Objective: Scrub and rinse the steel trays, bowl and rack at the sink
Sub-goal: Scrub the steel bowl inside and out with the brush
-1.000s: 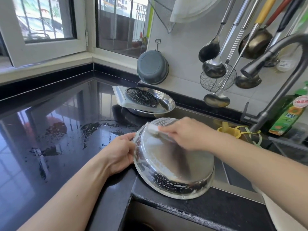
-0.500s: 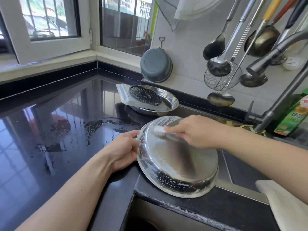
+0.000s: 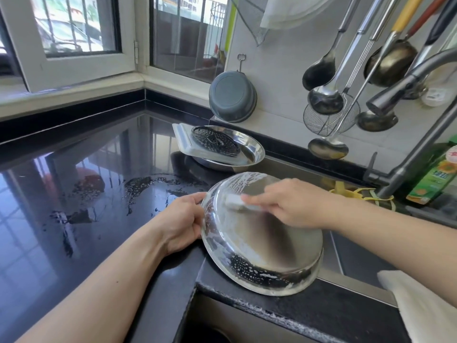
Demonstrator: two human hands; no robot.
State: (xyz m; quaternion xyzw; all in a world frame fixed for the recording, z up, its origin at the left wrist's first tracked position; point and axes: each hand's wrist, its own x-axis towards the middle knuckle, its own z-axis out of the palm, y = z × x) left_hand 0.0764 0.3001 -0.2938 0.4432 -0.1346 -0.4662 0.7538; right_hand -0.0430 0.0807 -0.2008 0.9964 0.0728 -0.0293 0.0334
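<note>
A: What are the hands doing?

B: The right hand [image 3: 294,203] pinches a pale sponge [image 3: 235,202] between curled fingers and thumb and presses it on the upturned back of the bowl [image 3: 259,246]. The left hand [image 3: 184,222] grips the bowl's rim at its left edge, fingers curled around it, thumb on top.

A: So where does the bowl lie from them?

B: Between the two, tilted. Its near rim rests on the black counter [image 3: 74,194] edge below the right wrist, and its far rim is raised. The soapy back faces up and toward the person, and the sponge sits on the upper left of it, just beside the left thumb.

A: Which hand is nearer the unscrubbed part?

B: The right, I judge. The lower wall toward the person carries speckled suds, so a pull of the sponge down that slope would reach it while the left hand steadies the bowl.

A: And further out?

B: Beyond the left hand, a tray [image 3: 249,151] holding a flat tray [image 3: 184,139] and a dark rack [image 3: 215,141]. The tap [image 3: 408,87] stands beyond the right hand.
</note>
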